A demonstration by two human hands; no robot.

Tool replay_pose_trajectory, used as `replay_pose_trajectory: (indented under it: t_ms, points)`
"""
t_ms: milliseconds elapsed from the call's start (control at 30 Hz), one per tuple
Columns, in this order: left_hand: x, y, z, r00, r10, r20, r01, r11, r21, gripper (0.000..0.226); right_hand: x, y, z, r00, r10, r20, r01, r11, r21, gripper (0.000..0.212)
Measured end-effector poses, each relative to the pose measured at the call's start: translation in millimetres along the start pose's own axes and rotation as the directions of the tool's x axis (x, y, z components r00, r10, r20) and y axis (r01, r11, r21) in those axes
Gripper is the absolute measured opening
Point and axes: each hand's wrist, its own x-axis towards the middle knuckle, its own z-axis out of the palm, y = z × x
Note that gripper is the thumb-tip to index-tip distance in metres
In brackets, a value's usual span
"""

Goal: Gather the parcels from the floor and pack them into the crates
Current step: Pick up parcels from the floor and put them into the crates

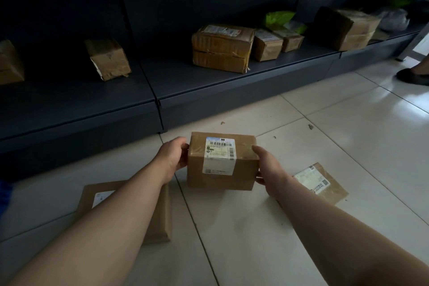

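Clamped from both ends on the cardboard parcel point(222, 181): left grip point(173, 158) curled round one short end, right grip point(270, 169) curled round the other, with the parcel squarely between the two, printed label point(219, 155) up. Low over the tiled floor point(255, 239), or resting on it; cannot tell which. Looks like a stiff, taped carton with crisp edges and flat faces, so likely to keep its shape under a squeeze and to carry without sagging. Judged light to moderate for its bulk, going by the easy, unstrained hold; contents unknown, so best treated as possibly fragile and kept level. Glossy tape point(245, 145) across the top and a slick label: probably slippery there, hence better to take hold on the bare cardboard of the end faces, fingers hooked under the bottom edge, thumbs over the top edge. Two more to gather: a flat brown parcel point(163, 216) beneath the left grip's forearm, thin and probably a little bendy, best lifted by its long edges; a small labelled parcel point(325, 183) just beside the right grip's wrist, on its outer side, likely easy for one grip alone. Beyond both grips, a dark shelf point(209, 83) with further boxes point(220, 51). No crates in view, so no telling how far to carry.
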Motion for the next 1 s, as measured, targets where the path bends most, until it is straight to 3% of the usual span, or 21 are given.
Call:
replay_pose_trajectory:
  t_ms: [100,233,300,367,433,533,667,767,833,900,1000]
  points:
    - [-1,-6,-1,0.997,-0.056,0.046,0.053,0.997,0.058,0.028,3,1,10,0.998,-0.022,-0.062,0.019,0.998,-0.054,0.046]
    - [2,4,-18,0.999,0.018,-0.036,-0.015,0.997,0.069,0.02,-1,-4,30,0.911,-0.317,-0.265,0.202,0.902,-0.382,0.045]
    - [2,8,-36,0.985,0.084,-0.149,-0.067,0.991,0.116,0.017,-15,-12,45,0.837,-0.498,-0.227,0.376,0.824,-0.424,0.031]
    - [2,4,-62,0.948,0.135,-0.288,-0.052,0.959,0.278,0.021,-27,-16,67,0.823,-0.561,-0.088,0.486,0.776,-0.402,0.02]
    - [0,-6,-98,0.897,0.12,-0.425,0.09,0.893,0.442,0.035,-35,-11,92,0.858,-0.505,0.092,0.497,0.771,-0.399,0.019]
    - [10,-37,-164,0.833,-0.011,-0.553,0.346,0.79,0.506,0.052,-40,2,129,0.89,-0.327,0.318,0.446,0.771,-0.455,0.025]
    - [-39,-31,-179,0.845,-0.166,-0.509,0.417,0.8,0.432,0.032,-38,25,161,0.911,0.031,0.412,0.217,0.813,-0.54,0.034]
    - [-50,-28,-184,0.865,-0.287,-0.412,0.424,0.857,0.293,0.034,-40,25,171,0.91,0.088,0.404,0.111,0.889,-0.444,0.033]
    - [-36,-27,-199,0.861,-0.162,-0.483,0.292,0.934,0.206,0.054,-41,15,173,0.922,0.044,0.384,0.073,0.956,-0.285,0.029]
    - [-29,-16,-204,0.788,-0.055,-0.613,0.189,0.969,0.157,0.072,-41,-1,173,0.924,-0.004,0.382,0.029,0.998,-0.058,0.031]
    - [-35,7,-193,0.729,0.063,-0.681,-0.028,0.998,0.062,0.053,-45,-22,168,0.934,-0.081,0.349,0.008,0.978,0.206,0.032]
